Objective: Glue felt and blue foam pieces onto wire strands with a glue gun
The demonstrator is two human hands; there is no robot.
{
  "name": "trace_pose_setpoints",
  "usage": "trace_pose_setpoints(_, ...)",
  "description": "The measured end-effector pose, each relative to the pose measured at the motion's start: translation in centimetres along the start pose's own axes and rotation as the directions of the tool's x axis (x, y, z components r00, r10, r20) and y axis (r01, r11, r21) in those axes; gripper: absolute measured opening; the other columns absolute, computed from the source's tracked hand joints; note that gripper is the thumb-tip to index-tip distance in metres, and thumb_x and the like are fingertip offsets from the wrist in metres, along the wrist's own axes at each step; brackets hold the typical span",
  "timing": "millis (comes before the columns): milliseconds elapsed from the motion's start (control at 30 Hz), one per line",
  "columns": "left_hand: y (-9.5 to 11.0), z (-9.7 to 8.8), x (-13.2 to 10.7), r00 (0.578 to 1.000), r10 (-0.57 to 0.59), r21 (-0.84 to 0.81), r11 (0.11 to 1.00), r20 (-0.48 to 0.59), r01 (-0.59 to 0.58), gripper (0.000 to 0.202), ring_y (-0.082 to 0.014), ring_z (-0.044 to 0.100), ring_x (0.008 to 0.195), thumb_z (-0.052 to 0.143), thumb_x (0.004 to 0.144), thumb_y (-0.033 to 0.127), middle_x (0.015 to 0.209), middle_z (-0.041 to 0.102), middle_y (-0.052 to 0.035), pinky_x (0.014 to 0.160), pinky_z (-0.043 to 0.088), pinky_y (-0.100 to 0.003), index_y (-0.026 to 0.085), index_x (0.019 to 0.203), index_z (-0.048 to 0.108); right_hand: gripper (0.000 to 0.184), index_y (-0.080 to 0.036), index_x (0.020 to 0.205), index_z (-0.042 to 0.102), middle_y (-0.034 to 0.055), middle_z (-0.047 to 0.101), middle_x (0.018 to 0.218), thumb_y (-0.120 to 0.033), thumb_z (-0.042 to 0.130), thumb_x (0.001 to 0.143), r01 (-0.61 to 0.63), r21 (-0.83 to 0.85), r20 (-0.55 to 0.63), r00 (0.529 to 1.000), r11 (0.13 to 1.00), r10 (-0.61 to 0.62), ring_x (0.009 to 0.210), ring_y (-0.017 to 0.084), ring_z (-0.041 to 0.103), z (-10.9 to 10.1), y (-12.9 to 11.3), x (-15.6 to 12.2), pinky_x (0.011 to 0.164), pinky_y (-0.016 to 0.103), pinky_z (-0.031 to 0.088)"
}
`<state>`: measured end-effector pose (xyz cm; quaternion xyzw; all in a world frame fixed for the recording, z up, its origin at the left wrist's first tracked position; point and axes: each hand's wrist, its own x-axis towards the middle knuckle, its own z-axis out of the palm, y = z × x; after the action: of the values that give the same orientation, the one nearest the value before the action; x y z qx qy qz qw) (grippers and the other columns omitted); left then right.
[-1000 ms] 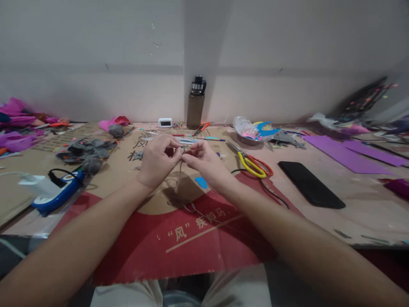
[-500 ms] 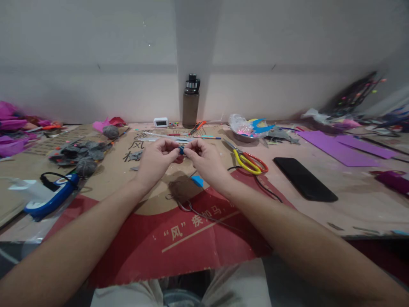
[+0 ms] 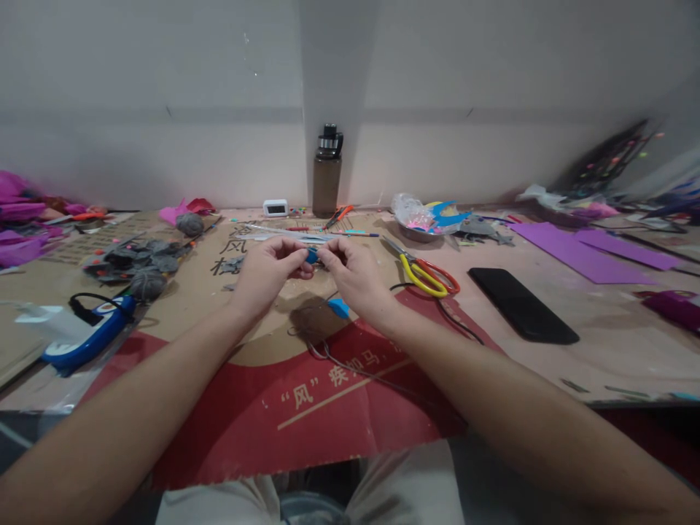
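Note:
My left hand and my right hand meet over the middle of the cardboard sheet. Both pinch a small blue piece between their fingertips. A thin thread hangs down from it, hard to make out. A second blue scrap lies on the cardboard just below my right hand. A dark cord curls on the red print under my wrists.
Yellow and red scissors and a black phone lie to the right. A blue glue gun sits at left near grey yarn balls. A dark bottle and a white clock stand at the wall. Purple sheets lie far right.
My hands have closed together on the small blue piece and dropped slightly toward the table. The view has shifted a little to the right.

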<state>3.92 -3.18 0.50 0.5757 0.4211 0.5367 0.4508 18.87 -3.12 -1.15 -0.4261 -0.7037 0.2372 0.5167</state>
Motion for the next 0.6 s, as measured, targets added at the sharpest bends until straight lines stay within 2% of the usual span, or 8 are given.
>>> trace_pose_setpoints(200,-0.27,-0.11,-0.01,1.000,0.010,-0.040,0.999,0.021,-0.009,0.013,-0.0118,0.061,0.057,0.070,0.071,0.023,0.063,0.065,-0.0012,0.062,0.055,-0.027,0.015,0.075,0.062,0.022,-0.019,0.072,0.052,-0.0011,0.053,0.070,-0.034,0.050,0.088,0.012,-0.046,-0.016,1.000,0.999,-0.013,0.067,0.012,0.047,-0.18,0.18,0.09,0.065,0.027,0.036)
trace_pose_setpoints(600,-0.51,-0.19,0.01,0.997,0.040,-0.015,0.999,0.060,-0.039,0.012,-0.0105,0.057,0.053,0.069,0.072,0.024,0.059,0.060,0.0001,0.055,0.053,-0.025,0.015,0.074,0.061,0.018,-0.018,0.072,0.052,-0.0014,0.053,0.068,-0.029,0.055,0.086,0.027,-0.158,-0.039,0.999,0.987,-0.034,0.064,0.011,0.046,-0.33,-0.19,-0.13,0.064,0.026,0.035)
